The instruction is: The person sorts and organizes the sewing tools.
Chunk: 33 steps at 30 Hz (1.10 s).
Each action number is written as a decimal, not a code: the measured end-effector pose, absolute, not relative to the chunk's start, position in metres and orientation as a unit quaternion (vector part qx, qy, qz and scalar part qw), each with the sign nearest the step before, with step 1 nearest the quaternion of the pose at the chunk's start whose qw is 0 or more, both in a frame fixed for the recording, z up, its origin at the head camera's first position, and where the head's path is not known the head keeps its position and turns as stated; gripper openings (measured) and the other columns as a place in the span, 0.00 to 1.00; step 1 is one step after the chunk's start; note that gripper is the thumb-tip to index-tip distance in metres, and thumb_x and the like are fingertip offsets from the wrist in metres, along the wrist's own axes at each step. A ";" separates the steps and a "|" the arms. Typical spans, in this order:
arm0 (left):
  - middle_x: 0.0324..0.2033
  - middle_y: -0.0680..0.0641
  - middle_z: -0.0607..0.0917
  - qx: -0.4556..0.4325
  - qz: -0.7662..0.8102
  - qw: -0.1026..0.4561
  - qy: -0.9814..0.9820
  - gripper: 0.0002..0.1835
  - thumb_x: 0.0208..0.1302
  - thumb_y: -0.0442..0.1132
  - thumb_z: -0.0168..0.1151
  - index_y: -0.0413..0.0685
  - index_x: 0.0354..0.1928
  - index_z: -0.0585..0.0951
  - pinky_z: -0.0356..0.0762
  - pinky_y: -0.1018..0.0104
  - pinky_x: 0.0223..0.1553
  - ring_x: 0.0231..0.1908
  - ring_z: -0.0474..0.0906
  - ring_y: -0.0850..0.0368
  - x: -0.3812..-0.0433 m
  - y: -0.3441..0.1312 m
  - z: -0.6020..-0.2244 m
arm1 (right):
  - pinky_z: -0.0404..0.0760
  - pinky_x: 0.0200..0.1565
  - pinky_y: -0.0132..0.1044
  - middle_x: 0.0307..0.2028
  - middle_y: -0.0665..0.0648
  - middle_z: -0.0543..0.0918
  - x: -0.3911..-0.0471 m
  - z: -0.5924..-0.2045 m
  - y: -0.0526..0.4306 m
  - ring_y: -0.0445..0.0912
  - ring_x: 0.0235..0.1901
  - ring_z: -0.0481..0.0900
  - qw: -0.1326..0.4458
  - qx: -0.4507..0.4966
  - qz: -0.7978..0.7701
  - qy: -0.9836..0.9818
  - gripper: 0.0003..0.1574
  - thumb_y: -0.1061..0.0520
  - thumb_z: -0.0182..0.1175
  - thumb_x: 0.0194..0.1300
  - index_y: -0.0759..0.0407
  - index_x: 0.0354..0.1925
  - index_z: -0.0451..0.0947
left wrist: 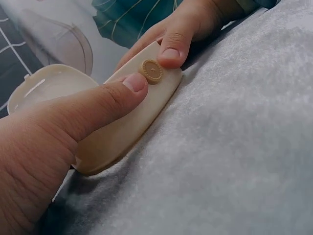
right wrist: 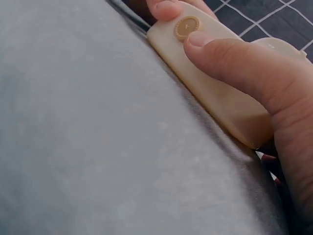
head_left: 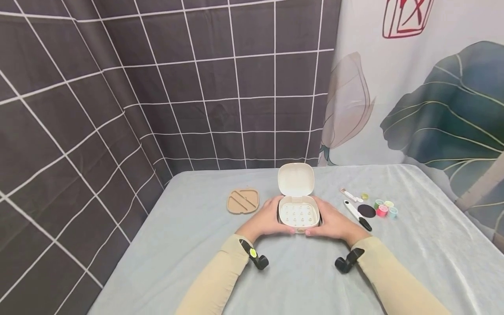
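Note:
A cream box (head_left: 300, 213) with rounded corners sits on the cloth, its hinged lid (head_left: 296, 179) raised at the back. Small knobs or holes dot its white inner floor. Gripping the box's left side is my left hand (head_left: 271, 217), thumb along the front wall. My right hand (head_left: 332, 218) holds the opposite side in the same way. In the left wrist view, both thumbs lie near a round tan button (left wrist: 151, 71) on the front wall (right wrist: 215, 93). The fingers behind the box are mostly hidden.
Left of the box lies a tan divided tray (head_left: 243, 201). To the right are a white-and-black tool (head_left: 357, 215), a black disc (head_left: 366, 211), a small white tool (head_left: 350, 195), a yellowish piece (head_left: 364, 196) and several coloured tubs (head_left: 382, 211). Dark gridded curtain (head_left: 252, 78) hangs behind.

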<state>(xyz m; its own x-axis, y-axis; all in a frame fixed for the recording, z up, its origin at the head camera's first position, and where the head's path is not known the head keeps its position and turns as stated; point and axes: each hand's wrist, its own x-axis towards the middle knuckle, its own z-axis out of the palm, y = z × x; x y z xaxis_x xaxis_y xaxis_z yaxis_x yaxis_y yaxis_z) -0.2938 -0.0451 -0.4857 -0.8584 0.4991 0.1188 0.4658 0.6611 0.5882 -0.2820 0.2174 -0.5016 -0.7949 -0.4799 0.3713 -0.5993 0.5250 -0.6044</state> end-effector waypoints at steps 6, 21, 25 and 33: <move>0.70 0.48 0.69 0.258 0.316 0.032 0.912 0.64 0.39 0.66 0.81 0.54 0.76 0.58 0.65 0.53 0.70 0.71 0.62 0.52 -0.296 -0.039 -0.485 | 0.68 0.64 0.61 0.60 0.61 0.76 -0.284 -0.498 0.224 0.58 0.61 0.74 0.071 0.305 0.367 -0.876 0.68 0.36 0.81 0.41 0.66 0.70 0.62; 0.71 0.50 0.68 0.262 0.320 0.007 0.910 0.64 0.40 0.67 0.80 0.59 0.77 0.57 0.61 0.53 0.72 0.72 0.61 0.52 -0.297 -0.029 -0.498 | 0.66 0.66 0.64 0.62 0.69 0.74 -0.281 -0.477 0.244 0.64 0.64 0.70 0.025 0.289 0.308 -0.906 0.68 0.36 0.80 0.42 0.69 0.69 0.62; 0.73 0.49 0.67 0.268 0.312 0.002 0.912 0.65 0.41 0.70 0.78 0.58 0.78 0.56 0.58 0.53 0.73 0.74 0.59 0.52 -0.296 -0.030 -0.499 | 0.62 0.68 0.66 0.68 0.75 0.67 -0.277 -0.462 0.255 0.70 0.69 0.63 0.014 0.269 0.292 -0.918 0.69 0.37 0.78 0.47 0.74 0.72 0.58; 0.74 0.50 0.65 0.283 0.281 -0.012 0.917 0.63 0.45 0.72 0.75 0.58 0.79 0.55 0.52 0.56 0.76 0.75 0.56 0.53 -0.296 -0.031 -0.499 | 0.70 0.61 0.64 0.64 0.71 0.74 -0.269 -0.434 0.296 0.67 0.63 0.71 0.046 0.201 0.315 -0.926 0.50 0.43 0.71 0.62 0.67 0.71 0.65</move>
